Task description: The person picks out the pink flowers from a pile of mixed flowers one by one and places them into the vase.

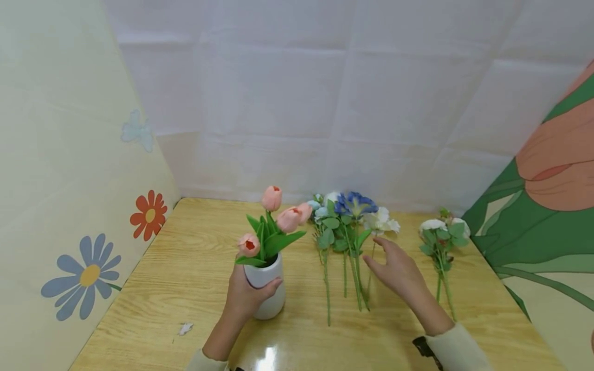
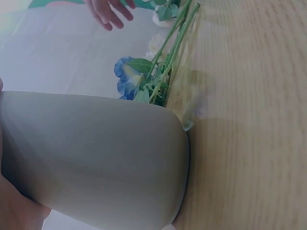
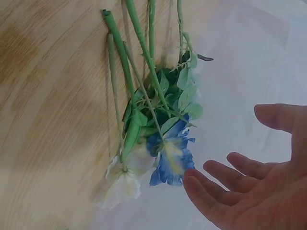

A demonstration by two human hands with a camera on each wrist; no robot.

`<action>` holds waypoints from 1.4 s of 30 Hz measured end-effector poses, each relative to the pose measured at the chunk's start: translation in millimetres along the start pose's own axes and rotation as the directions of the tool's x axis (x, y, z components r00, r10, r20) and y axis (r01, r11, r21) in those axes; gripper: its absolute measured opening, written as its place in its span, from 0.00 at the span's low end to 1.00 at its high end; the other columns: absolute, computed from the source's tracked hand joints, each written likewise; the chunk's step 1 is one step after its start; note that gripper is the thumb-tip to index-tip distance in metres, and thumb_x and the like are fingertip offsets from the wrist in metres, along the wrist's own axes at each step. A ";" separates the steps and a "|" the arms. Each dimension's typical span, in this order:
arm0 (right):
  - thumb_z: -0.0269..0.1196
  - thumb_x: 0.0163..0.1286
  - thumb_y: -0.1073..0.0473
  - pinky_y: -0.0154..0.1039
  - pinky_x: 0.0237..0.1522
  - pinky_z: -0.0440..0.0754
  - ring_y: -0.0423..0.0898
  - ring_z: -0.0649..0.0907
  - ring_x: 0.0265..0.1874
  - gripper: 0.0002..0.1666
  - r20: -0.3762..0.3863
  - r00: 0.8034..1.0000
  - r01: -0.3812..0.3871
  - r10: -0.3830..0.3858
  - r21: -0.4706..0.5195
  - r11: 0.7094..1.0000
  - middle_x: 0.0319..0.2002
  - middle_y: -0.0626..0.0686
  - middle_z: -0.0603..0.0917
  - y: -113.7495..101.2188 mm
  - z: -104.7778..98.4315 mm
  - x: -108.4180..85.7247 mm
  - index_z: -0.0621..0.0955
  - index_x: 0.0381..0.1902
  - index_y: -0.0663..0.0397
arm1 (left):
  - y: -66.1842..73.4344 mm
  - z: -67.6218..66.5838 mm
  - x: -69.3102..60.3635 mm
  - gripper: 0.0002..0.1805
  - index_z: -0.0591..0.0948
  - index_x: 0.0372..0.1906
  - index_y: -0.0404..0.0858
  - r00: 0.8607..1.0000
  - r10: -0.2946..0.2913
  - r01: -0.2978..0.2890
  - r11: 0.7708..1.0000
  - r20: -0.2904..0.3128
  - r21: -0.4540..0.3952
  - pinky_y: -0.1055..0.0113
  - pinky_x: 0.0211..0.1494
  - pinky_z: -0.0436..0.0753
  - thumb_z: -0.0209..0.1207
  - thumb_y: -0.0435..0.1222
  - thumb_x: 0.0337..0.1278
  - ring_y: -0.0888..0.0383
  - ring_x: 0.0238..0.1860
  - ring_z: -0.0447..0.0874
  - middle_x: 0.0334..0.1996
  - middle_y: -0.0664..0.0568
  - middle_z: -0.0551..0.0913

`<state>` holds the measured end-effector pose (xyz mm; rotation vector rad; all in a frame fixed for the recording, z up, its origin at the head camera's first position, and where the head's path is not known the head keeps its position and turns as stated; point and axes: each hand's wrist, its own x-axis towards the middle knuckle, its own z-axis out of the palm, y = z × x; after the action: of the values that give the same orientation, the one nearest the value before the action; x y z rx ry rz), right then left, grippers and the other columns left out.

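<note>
A white vase [image 1: 271,291] stands on the wooden table with several pink tulips [image 1: 289,219] in it. My left hand [image 1: 244,292] grips the vase from its left side, thumb across the front. In the left wrist view the vase [image 2: 96,158] fills much of the picture. To the right, my right hand [image 1: 396,269] is held above the table with fingers spread and nothing in it. Beside it lie a blue flower [image 1: 355,204], a white flower [image 1: 381,221] and pale blue blooms with long green stems. In the right wrist view the fingers [image 3: 230,177] are near the blue flower [image 3: 171,160].
Another bunch of white flowers [image 1: 433,224] with green leaves lies at the right of the table [image 1: 204,288]. A small whitish scrap or worn patch [image 1: 185,328] shows at the front left. A white cloth [image 1: 278,103] hangs behind; flower-printed panels stand on both sides.
</note>
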<state>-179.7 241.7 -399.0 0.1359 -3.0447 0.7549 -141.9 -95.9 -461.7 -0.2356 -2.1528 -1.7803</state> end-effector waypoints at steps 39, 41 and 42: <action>0.56 0.76 0.50 0.69 0.56 0.72 0.76 0.71 0.60 0.40 -0.001 0.990 -0.138 0.139 -0.100 0.985 0.66 0.78 0.67 58.2 -22.3 -3.8 0.62 0.71 0.76 | -1.2 0.0 0.2 0.44 0.67 0.65 0.38 1.000 0.013 -0.013 1.000 -0.002 0.011 0.48 0.51 0.79 0.78 0.33 0.42 0.48 0.50 0.79 0.53 0.43 0.79; 0.56 0.76 0.50 0.69 0.56 0.72 0.76 0.70 0.60 0.40 0.002 0.989 -0.148 0.149 -0.106 0.983 0.65 0.79 0.67 61.2 -23.4 -3.4 0.62 0.71 0.77 | -1.0 0.3 0.0 0.44 0.67 0.65 0.38 1.000 0.016 -0.016 1.000 -0.006 0.004 0.48 0.51 0.79 0.78 0.32 0.41 0.47 0.50 0.80 0.53 0.43 0.80; 0.56 0.76 0.49 0.69 0.56 0.72 0.77 0.70 0.60 0.40 0.004 0.988 -0.153 0.155 -0.108 0.982 0.65 0.79 0.67 63.0 -23.9 -2.9 0.61 0.71 0.77 | -0.9 0.3 -0.1 0.44 0.67 0.65 0.38 1.000 0.017 -0.017 1.000 -0.007 0.002 0.48 0.51 0.79 0.78 0.32 0.40 0.47 0.50 0.79 0.53 0.43 0.80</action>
<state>-182.6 308.5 -407.3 -0.0972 -3.1268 0.5964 -142.2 -95.9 -462.6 -0.2456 -2.1413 -1.7672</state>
